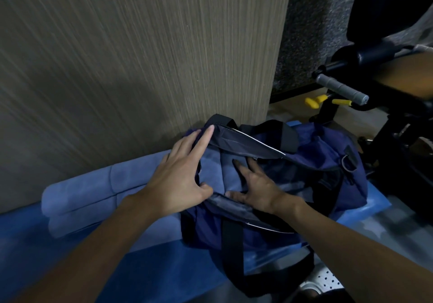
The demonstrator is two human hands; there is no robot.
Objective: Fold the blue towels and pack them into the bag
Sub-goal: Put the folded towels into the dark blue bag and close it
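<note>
Fingers (206, 136) spread on folded towel (218, 174) inside open bag (316, 162).

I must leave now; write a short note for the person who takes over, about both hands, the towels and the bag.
Left hand: open, spread flat on the towel in the bag, index finger at the far rim.
Right hand: open, pressing the same towel down inside the bag.
Bag: unzipped, on the blue mat by the wall.
Done: one folded towel sits in the opening.
Left: two folded towels stacked left of the bag still need packing.
</note>
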